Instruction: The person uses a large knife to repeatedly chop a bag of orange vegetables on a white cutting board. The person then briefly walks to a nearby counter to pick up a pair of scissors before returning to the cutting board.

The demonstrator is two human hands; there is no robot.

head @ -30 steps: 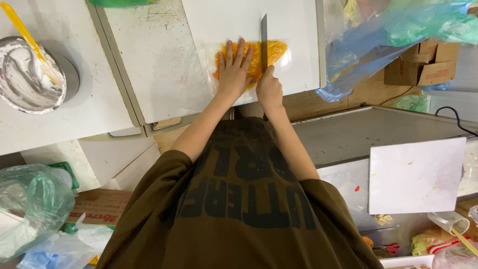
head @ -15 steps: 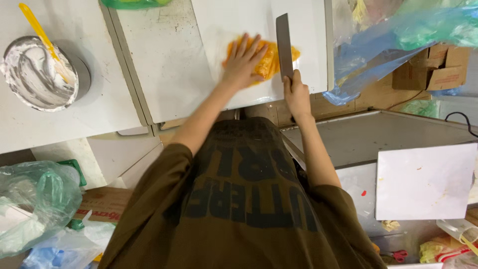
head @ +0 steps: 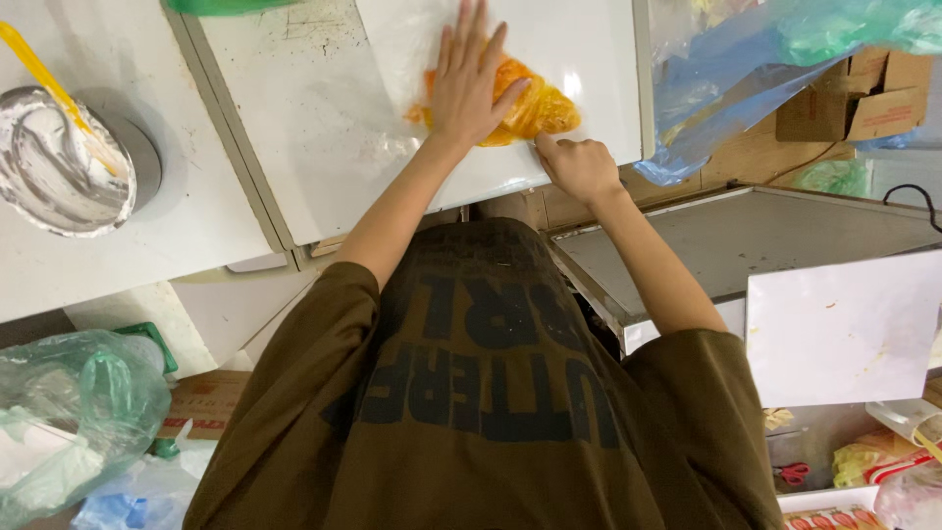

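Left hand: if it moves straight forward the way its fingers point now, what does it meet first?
Probably nothing: beyond the left hand on the orange food, bare white cutting board runs to the picture's edge.

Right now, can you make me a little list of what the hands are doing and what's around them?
left hand: left hand pressed flat, fingers spread, on the orange food
right hand: right hand closed in a fist at the board's near edge; what it grips is hidden
orange food: orange food lying on the white cutting board
bowl: metal bowl with a yellow utensil, far to the left
bag: blue plastic bag to the right
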